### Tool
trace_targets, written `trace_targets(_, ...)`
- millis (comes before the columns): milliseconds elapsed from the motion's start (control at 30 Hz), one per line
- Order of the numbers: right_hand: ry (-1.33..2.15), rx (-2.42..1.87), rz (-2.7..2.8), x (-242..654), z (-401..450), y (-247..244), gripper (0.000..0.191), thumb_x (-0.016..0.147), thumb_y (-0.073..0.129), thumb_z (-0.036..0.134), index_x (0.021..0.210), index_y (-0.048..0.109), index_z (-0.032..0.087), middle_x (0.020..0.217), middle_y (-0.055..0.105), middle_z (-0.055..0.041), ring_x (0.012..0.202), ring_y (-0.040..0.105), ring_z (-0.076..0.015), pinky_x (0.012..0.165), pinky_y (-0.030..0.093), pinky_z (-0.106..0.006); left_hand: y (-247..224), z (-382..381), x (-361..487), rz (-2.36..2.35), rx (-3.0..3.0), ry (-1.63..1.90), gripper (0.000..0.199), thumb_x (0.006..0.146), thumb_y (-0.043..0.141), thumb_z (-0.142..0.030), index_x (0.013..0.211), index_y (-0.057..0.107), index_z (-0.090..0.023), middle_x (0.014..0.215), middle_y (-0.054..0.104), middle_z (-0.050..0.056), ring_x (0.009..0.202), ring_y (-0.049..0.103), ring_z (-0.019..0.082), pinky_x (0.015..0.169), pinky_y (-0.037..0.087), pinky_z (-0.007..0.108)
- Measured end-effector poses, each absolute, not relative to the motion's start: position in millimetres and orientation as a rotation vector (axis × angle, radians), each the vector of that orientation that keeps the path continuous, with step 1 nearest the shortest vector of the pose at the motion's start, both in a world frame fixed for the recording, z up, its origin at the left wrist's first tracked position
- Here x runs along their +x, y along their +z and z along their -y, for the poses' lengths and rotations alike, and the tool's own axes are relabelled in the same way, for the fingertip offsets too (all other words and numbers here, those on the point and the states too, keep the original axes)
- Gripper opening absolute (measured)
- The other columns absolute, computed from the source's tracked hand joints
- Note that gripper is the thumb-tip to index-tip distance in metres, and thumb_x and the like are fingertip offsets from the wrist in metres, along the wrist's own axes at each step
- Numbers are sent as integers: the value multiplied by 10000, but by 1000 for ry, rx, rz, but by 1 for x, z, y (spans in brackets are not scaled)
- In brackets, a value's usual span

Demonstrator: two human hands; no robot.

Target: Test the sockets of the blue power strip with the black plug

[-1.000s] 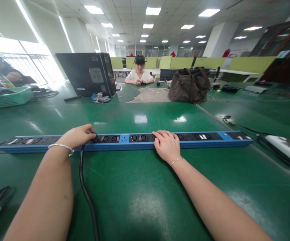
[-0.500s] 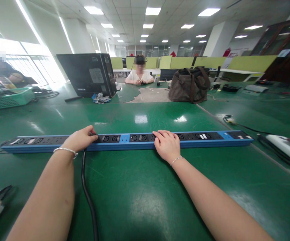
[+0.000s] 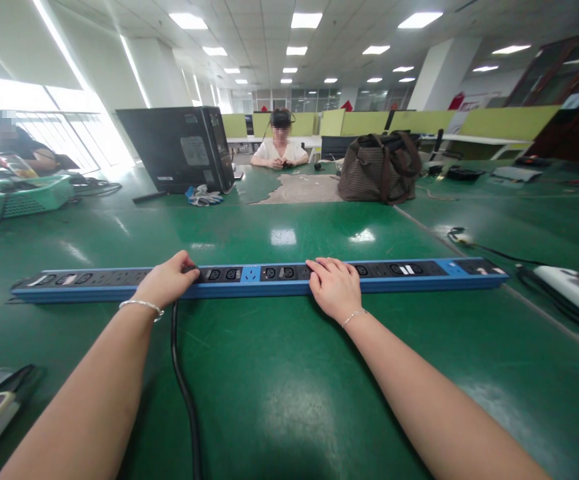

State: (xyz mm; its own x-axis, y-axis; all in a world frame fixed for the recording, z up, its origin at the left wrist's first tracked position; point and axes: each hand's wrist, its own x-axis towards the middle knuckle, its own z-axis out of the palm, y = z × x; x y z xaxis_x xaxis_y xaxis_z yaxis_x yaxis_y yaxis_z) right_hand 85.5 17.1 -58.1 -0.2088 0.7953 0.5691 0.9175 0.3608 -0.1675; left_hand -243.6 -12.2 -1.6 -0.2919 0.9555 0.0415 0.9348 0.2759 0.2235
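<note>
A long blue power strip (image 3: pixel 269 288) with black and blue socket sections lies across the green table, sockets facing up. My left hand (image 3: pixel 168 280) is closed over its left half, thumb and fingers pinched at the end of a black power cable (image 3: pixel 184 387). That cable comes out under the palm and runs toward me; its plug is hidden by the hand. Right of the strip's middle, my right hand (image 3: pixel 336 287) holds the strip, fingers across the top and thumb by the near edge. Several sockets show between the two hands.
Behind the strip stand a black computer case (image 3: pixel 169 150), gloves (image 3: pixel 203 195) and a brown bag (image 3: pixel 379 167). A green basket (image 3: pixel 29 197) is at far left. A white device (image 3: pixel 577 293) with cables lies right. One person (image 3: pixel 279 150) sits opposite, another (image 3: pixel 14 143) at left.
My left hand has shifted slightly right together with the cable, while its pinch stays closed. The right hand keeps its place on the strip. The view has moved a little.
</note>
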Motion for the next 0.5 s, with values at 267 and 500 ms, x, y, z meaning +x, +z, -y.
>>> trace_targets(267, -278, -1483, 2067, 86, -17, -58, 342, 855, 388, 298, 1108, 618, 291, 1175, 600, -10, 1109, 461, -208, 934, 267, -387, -2, 9, -242, -2503, 1817, 162, 325, 738, 388, -474, 907, 519, -229, 846, 650, 97, 779, 610, 273, 672, 443, 345)
trace_targets(500, -232, -1459, 2061, 88, -18, -58, 345, 850, 393, 305, 1123, 599, 260, 1176, 603, -4, 1119, 475, -198, 937, 290, -379, -3, 13, -239, -2512, 1800, 171, 337, 749, 382, -475, 950, 515, -240, 896, 654, 87, 808, 616, 262, 693, 450, 336)
